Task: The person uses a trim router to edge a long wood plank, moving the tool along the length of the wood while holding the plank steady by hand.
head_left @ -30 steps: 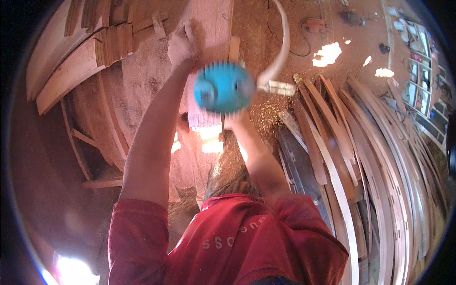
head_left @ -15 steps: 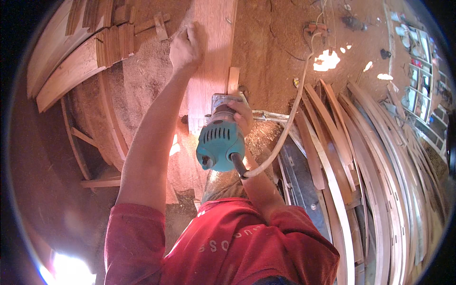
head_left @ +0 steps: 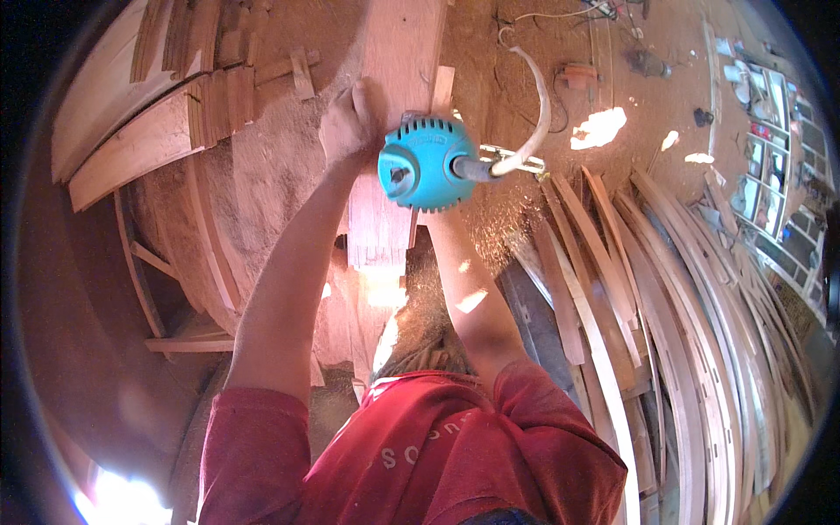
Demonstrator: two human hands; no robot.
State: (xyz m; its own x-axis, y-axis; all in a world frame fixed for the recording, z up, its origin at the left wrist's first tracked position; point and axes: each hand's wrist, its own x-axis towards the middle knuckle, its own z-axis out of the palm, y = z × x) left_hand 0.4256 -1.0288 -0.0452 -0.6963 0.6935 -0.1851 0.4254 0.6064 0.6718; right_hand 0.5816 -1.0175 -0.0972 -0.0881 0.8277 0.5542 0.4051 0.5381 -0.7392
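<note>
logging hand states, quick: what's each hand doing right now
Left hand: closed, pressing on the wooden plank.
Right hand: hidden behind the turquoise power tool; its grip cannot be told.

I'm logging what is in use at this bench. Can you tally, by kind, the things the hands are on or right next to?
Turquoise power tool: 1, hiding the right hand, which seems to hold it
Long wooden board: 1, with the left hand pressed on it
White cord: 1, running from the tool
Total: 3
</note>
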